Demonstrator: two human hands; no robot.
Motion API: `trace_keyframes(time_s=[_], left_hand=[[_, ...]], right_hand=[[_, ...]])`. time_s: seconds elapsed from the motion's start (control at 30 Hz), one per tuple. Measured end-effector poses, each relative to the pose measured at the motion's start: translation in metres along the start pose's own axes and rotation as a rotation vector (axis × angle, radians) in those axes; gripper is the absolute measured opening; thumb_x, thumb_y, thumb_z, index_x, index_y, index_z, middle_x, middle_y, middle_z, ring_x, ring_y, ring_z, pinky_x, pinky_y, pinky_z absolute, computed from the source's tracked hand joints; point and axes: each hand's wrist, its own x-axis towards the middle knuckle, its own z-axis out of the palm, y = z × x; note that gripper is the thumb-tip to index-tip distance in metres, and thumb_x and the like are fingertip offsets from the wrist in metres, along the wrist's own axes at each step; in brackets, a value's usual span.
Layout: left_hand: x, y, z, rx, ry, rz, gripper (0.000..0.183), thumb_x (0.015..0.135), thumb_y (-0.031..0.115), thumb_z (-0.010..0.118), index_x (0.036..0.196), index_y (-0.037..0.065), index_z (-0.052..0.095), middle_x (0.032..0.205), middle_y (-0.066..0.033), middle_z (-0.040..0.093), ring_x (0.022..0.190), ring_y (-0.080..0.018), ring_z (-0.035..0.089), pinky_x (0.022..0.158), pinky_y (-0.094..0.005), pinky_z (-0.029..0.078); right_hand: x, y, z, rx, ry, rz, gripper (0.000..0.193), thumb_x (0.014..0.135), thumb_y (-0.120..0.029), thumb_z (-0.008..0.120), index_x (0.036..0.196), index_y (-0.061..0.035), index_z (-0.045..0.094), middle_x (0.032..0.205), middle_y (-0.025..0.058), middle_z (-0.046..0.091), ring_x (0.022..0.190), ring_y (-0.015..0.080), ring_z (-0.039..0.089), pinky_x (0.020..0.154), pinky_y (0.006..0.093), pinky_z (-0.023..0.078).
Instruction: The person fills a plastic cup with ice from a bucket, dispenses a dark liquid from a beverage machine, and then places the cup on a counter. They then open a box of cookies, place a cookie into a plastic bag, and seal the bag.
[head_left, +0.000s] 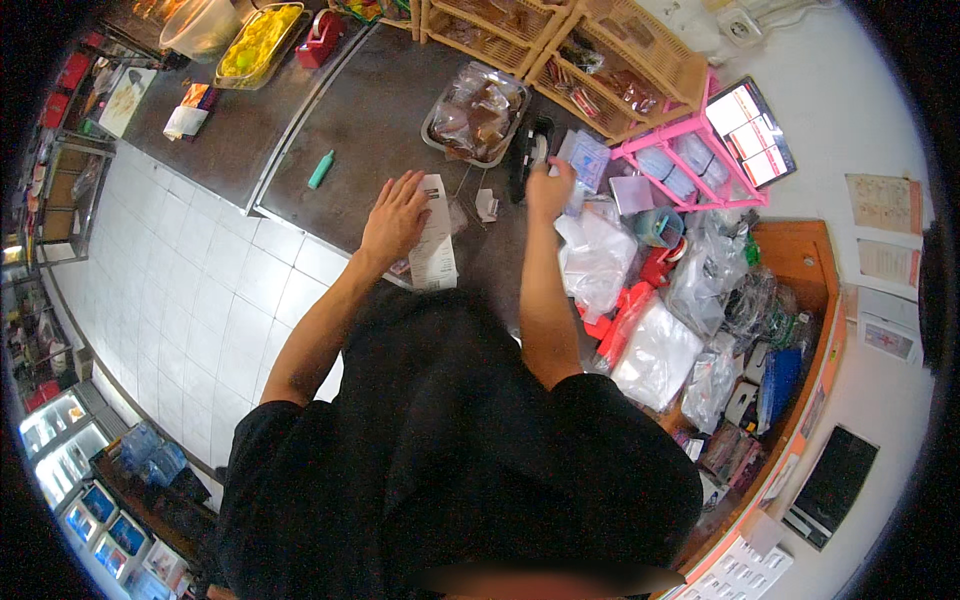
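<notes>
My left hand [396, 218] lies flat with its fingers stretched out, over the left edge of a long white printed paper slip [433, 245] on the dark counter. My right hand [549, 190] is farther right, its fingers curled at the near end of a black object with a pale part [533, 150]. What the fingers hold there is too small to make out. Left of that object, a clear tray [477, 110] contains plastic-wrapped brown pieces. A small torn white paper [487, 205] lies between my hands. To the left rests a green tube-shaped item [321, 170].
Plastic bags [655, 350] and loose goods crowd the right side. A pink rack [690, 160] and wicker shelves [620, 80] stand at the back right. Farther left are a red tape dispenser [320, 40] and a tray of yellow food [258, 45]. Tiled floor [190, 270] borders the counter.
</notes>
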Motion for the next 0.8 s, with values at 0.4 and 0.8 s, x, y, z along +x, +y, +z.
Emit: trace_keyframes(time_s=[0.4, 0.8], left_hand=[[0.002, -0.019, -0.016, -0.038, -0.197, 0.116, 0.071, 0.099, 0.02, 0.06, 0.162, 0.024, 0.027, 0.168, -0.0013, 0.028, 0.156, -0.0277, 0.021, 0.123, -0.0632, 0.017], [0.002, -0.036, -0.01, -0.273, -0.158, 0.058, 0.096, 0.092, 0.035, 0.072, 0.165, 0.022, 0.011, 0.169, -0.0002, 0.025, 0.157, -0.0296, 0.018, 0.124, -0.0634, 0.01]], right_hand=[[-0.047, 0.084, -0.008, 0.938, -0.266, 0.652, 0.011, 0.094, -0.015, 0.07, 0.097, -0.0045, 0.068, 0.11, 0.005, 0.064, 0.102, 0.0199, 0.06, 0.097, 0.0472, 0.049], [-0.043, -0.027, -0.037, 0.729, -1.012, 0.463, 0.023, 0.099, -0.027, 0.067, 0.091, -0.0061, 0.065, 0.074, 0.0023, 0.063, 0.058, 0.0117, 0.062, 0.049, 0.0259, 0.046]])
